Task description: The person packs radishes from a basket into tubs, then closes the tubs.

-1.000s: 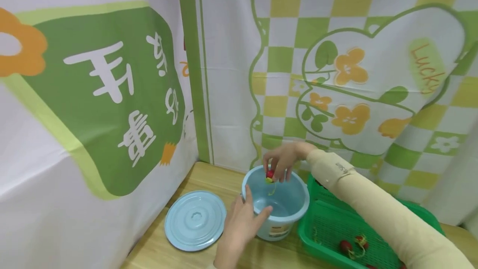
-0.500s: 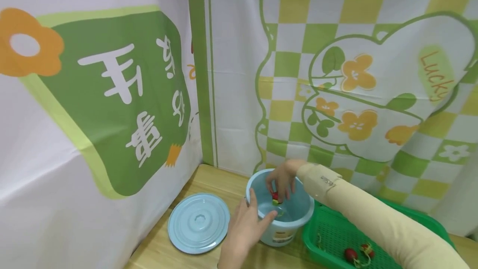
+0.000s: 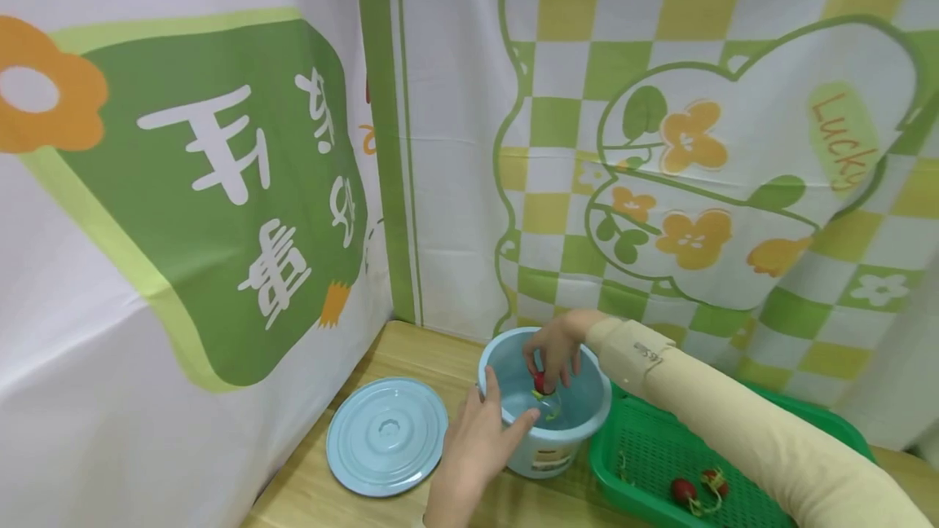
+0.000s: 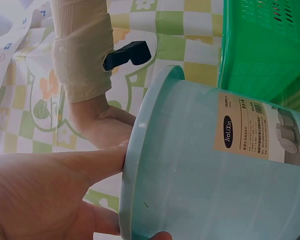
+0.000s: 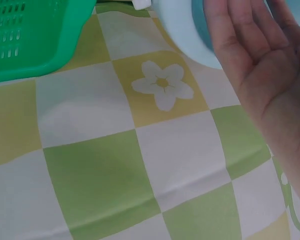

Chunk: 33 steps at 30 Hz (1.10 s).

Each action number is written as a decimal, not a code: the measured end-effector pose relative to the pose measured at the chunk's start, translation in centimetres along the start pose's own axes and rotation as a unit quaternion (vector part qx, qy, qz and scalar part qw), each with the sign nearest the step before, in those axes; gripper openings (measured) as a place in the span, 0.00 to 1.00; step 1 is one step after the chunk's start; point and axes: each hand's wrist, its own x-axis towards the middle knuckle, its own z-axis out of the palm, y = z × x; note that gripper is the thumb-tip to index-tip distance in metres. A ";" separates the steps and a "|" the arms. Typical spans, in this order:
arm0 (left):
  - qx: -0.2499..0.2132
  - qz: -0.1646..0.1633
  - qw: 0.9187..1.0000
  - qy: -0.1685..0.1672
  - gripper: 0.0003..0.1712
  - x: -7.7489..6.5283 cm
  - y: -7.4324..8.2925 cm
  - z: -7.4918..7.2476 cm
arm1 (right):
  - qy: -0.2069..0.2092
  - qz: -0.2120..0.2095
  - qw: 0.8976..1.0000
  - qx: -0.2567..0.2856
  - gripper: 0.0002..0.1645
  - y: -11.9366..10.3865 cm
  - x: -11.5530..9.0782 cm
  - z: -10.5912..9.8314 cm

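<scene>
A light blue bucket stands upright on the wooden table. My left hand holds its near left rim; in the left wrist view, its thumb reaches over the rim and a fingertip touches the outer wall. Inside the bucket's mouth, my right hand pinches a small red radish with a yellow-green stem and stringy strands hanging down. The bucket's floor shows below it. In the right wrist view, the right palm covers the radish.
A round light blue lid lies on the table left of the bucket. Right of it, a green plastic basket holds radishes, partly under the right sleeve. Printed cloth hangs behind and at the left.
The right hand has lowered the radish from rim height down into the bucket. The left hand has stayed at the rim. The head view has shifted slightly.
</scene>
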 end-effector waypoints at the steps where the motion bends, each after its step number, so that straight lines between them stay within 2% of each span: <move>1: -0.001 0.000 1.000 0.001 0.59 0.0 0.0 0.0 | 0.000 -0.001 1.000 0.002 0.13 0.0 0.0 0.0; 11: -0.007 -0.001 1.000 0.002 0.58 0.1 0.0 0.1 | 0.022 -0.004 1.000 0.009 0.15 -0.2 -0.5 -0.5; 14: -0.007 -0.001 1.000 0.004 0.57 0.1 0.0 0.0 | 0.027 -0.015 0.999 0.010 0.15 -0.1 -0.8 -0.7; 20: -0.010 0.004 1.000 -0.002 0.58 0.0 0.2 0.2 | 0.030 -0.080 0.996 0.022 0.12 0.3 -2.0 -0.6; 25: -0.003 0.003 1.000 0.000 0.58 0.1 0.2 0.0 | 0.053 -0.151 0.986 0.043 0.12 0.3 -2.8 -0.9; 33: -0.001 -0.002 1.000 -0.007 0.58 -0.1 0.0 0.0 | 0.087 -0.197 0.972 0.097 0.09 0.5 -4.2 -0.6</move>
